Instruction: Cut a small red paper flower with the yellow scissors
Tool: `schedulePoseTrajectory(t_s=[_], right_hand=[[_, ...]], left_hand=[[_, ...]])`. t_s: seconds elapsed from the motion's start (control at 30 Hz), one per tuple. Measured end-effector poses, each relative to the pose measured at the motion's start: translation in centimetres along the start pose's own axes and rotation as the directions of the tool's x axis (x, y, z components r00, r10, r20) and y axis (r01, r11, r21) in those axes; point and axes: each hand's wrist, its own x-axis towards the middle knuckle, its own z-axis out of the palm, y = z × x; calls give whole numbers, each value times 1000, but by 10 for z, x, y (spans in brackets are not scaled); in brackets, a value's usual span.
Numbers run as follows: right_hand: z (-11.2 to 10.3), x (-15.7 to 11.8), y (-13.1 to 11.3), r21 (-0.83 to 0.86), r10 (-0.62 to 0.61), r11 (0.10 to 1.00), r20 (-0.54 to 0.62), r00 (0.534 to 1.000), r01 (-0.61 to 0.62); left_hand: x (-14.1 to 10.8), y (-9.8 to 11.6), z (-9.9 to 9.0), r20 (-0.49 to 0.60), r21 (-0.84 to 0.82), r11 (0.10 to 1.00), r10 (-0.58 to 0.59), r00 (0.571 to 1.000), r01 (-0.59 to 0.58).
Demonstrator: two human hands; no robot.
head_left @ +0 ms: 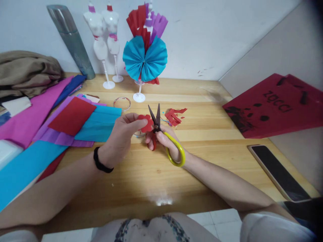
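Note:
Between the thumb and fingers of my left hand (126, 129) is a red paper flower (146, 123) with a scalloped edge. My right hand (168, 137) has its fingers through the handles of yellow-handled scissors (178, 151), whose dark blades are parted and point away from me, beside the flower. Part of a red piece shows under the right fingers; whether it belongs to the flower I cannot tell. Red paper scraps (174, 116) lie just beyond my right hand. A round tape roll (122, 103) lies behind my left hand.
Folded sheets of red paper (73, 116), blue paper (99, 124) and purple paper cover the left side. Mannequin stands (109, 84) and a dress form with a blue pleated fan (145, 58) stand at the back, near a tall bottle (73, 43). Rightward are a red bag (275, 107) and a phone (279, 171).

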Motion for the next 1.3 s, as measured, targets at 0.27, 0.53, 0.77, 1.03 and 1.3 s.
schedulePoseTrajectory(t_s=[0.27, 0.53, 0.77, 1.03, 1.3], right_hand=[[2, 1, -1, -146, -118, 981, 83, 990, 129], [1, 2, -7, -240, -172, 952, 95, 980, 190], [1, 2, -8, -275, -188, 937, 118, 975, 214], [-3, 6, 3, -334, -211, 912, 112, 971, 237], [-3, 8, 8, -322, -220, 916, 95, 971, 239]], left_hand=[[1, -3, 3, -156, -24, 1000, -20, 988, 16], [3, -4, 0, -189, -9, 999, -52, 981, 51], [2, -3, 4, -221, 1, 999, -40, 974, 41], [1, -2, 5, -260, 38, 999, -9, 966, 19], [2, -3, 6, -280, 50, 998, -14, 960, 29]])
